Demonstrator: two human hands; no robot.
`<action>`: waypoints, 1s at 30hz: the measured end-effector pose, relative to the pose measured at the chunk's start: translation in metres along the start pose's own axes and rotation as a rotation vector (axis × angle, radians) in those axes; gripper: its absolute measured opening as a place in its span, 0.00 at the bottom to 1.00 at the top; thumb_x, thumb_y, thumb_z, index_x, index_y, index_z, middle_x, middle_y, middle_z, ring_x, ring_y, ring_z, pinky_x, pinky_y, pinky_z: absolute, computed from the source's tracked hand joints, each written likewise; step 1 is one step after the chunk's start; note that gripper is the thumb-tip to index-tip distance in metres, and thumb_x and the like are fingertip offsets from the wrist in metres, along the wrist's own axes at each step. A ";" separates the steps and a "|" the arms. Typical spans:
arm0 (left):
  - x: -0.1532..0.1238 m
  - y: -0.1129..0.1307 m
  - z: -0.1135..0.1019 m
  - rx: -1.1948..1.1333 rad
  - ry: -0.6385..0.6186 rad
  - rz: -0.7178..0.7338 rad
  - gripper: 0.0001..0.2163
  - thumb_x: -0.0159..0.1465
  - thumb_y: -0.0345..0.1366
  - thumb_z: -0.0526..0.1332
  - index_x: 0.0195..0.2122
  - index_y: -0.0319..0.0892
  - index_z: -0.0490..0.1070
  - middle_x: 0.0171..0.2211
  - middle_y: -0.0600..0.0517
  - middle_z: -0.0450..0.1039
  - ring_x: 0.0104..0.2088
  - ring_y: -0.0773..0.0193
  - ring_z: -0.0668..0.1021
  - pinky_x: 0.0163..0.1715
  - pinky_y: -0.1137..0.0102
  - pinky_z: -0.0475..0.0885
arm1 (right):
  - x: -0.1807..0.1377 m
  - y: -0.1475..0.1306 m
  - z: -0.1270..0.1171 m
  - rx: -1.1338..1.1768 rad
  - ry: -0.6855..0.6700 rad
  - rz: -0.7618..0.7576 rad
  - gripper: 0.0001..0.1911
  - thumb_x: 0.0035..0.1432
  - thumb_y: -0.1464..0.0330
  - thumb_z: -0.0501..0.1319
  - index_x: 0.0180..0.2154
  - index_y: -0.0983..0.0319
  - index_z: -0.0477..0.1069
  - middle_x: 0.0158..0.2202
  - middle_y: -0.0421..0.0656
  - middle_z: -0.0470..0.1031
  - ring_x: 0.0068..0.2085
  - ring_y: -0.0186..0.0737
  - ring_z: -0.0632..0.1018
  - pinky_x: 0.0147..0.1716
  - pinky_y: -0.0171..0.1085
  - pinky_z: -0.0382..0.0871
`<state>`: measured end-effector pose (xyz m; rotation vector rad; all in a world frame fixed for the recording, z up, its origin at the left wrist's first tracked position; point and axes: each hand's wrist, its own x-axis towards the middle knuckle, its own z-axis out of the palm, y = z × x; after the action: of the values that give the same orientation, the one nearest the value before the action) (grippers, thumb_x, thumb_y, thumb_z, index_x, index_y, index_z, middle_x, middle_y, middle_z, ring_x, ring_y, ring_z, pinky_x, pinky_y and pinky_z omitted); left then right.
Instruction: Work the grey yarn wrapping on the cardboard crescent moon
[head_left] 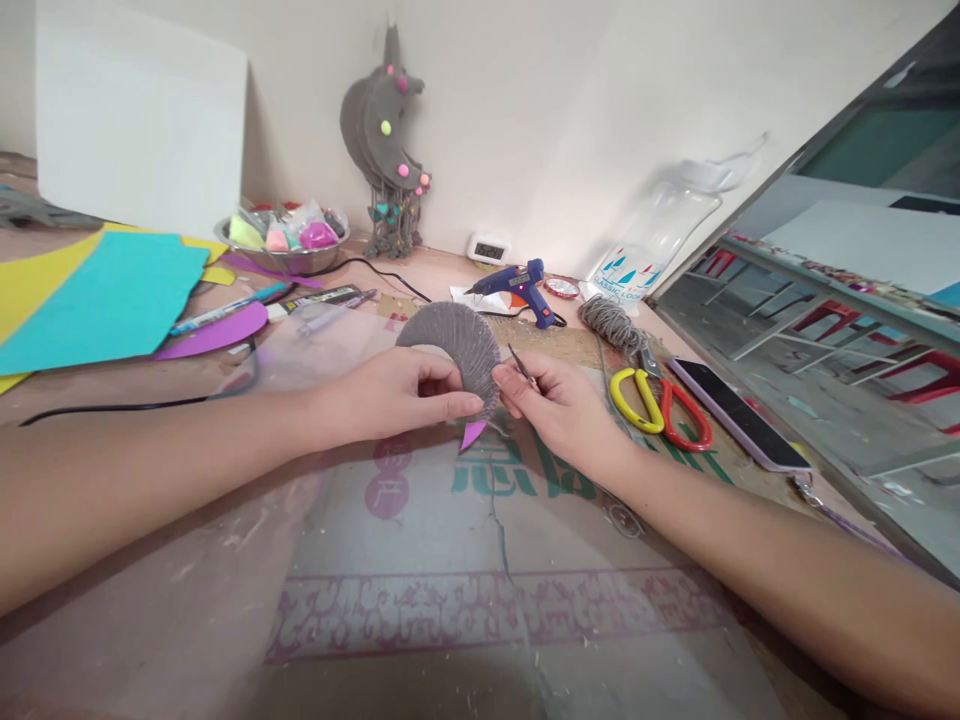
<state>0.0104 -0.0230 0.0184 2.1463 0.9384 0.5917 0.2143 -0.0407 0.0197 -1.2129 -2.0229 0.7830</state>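
A crescent wrapped in grey yarn (480, 345) is held upright above the work surface, its bare purple tip (472, 434) pointing down. My left hand (409, 395) pinches its lower part between thumb and fingers. At the crescent's right edge, my right hand (544, 395) is closed, thumb against forefinger. A thin dark pointed tool (520, 362) sticks up from those fingers; its lower part is hidden. Whether the right fingertips also grip the yarn, I cannot tell. A thin grey strand (501, 535) runs down over the printed sheet below.
Behind stand a blue glue gun (525, 290), a small clock (489, 248) and a bowl of clay packets (281, 258). Right lie a yarn bundle (611, 322), scissors (660, 405) and a phone (739, 415). Coloured sheets (105, 300) are left; a decorated grey moon (375, 130) hangs on the wall.
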 end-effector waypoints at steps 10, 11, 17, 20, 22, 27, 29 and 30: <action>0.004 -0.011 -0.001 -0.324 -0.076 -0.135 0.13 0.62 0.44 0.58 0.26 0.42 0.61 0.17 0.59 0.65 0.15 0.74 0.66 0.15 0.77 0.59 | 0.000 0.002 0.001 0.022 -0.063 0.002 0.20 0.62 0.56 0.53 0.22 0.61 0.58 0.20 0.34 0.55 0.22 0.29 0.58 0.23 0.34 0.51; 0.004 -0.012 -0.002 -0.314 -0.058 -0.128 0.13 0.61 0.44 0.59 0.26 0.42 0.61 0.17 0.59 0.65 0.16 0.74 0.66 0.15 0.77 0.60 | 0.000 0.002 0.001 0.025 -0.066 0.007 0.19 0.62 0.57 0.53 0.23 0.61 0.59 0.20 0.34 0.55 0.23 0.30 0.58 0.23 0.33 0.51; 0.004 -0.010 -0.003 -0.221 0.011 -0.143 0.14 0.61 0.46 0.59 0.26 0.41 0.64 0.19 0.57 0.70 0.17 0.72 0.69 0.17 0.76 0.63 | 0.002 0.002 0.003 0.041 -0.083 0.064 0.16 0.58 0.58 0.56 0.25 0.61 0.61 0.22 0.35 0.53 0.25 0.30 0.57 0.24 0.33 0.51; 0.004 -0.007 -0.003 -0.068 0.055 -0.131 0.16 0.60 0.48 0.59 0.24 0.40 0.67 0.20 0.55 0.73 0.17 0.72 0.71 0.17 0.76 0.64 | 0.003 0.001 0.004 0.035 -0.101 0.077 0.15 0.57 0.58 0.58 0.25 0.61 0.63 0.23 0.36 0.54 0.25 0.30 0.58 0.24 0.33 0.51; 0.004 -0.005 -0.003 -0.010 0.060 -0.137 0.17 0.59 0.49 0.59 0.22 0.40 0.67 0.20 0.54 0.74 0.17 0.72 0.71 0.16 0.75 0.63 | 0.003 0.000 0.005 0.017 -0.099 0.086 0.16 0.56 0.59 0.59 0.24 0.61 0.62 0.22 0.35 0.54 0.25 0.30 0.57 0.23 0.33 0.49; 0.004 -0.003 -0.003 0.030 0.073 -0.124 0.17 0.60 0.48 0.59 0.22 0.40 0.68 0.19 0.54 0.73 0.17 0.71 0.71 0.17 0.75 0.65 | 0.003 -0.001 0.006 0.024 -0.132 0.078 0.14 0.57 0.63 0.58 0.23 0.61 0.60 0.21 0.34 0.52 0.23 0.28 0.55 0.22 0.32 0.49; 0.003 -0.003 -0.003 0.024 0.086 -0.116 0.17 0.60 0.48 0.59 0.22 0.40 0.67 0.18 0.55 0.73 0.17 0.71 0.71 0.17 0.75 0.65 | 0.001 -0.001 0.005 0.054 -0.140 0.046 0.11 0.58 0.64 0.57 0.25 0.61 0.63 0.22 0.34 0.54 0.23 0.29 0.57 0.22 0.31 0.52; 0.003 -0.003 -0.003 0.001 0.086 -0.124 0.17 0.60 0.47 0.58 0.22 0.40 0.67 0.18 0.55 0.73 0.17 0.72 0.71 0.17 0.76 0.65 | 0.000 -0.001 0.004 0.064 -0.126 0.014 0.09 0.58 0.64 0.57 0.28 0.62 0.65 0.23 0.35 0.57 0.24 0.29 0.59 0.23 0.31 0.54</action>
<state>0.0090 -0.0183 0.0189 2.0603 1.1101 0.6263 0.2110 -0.0413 0.0180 -1.1685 -2.0752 0.9455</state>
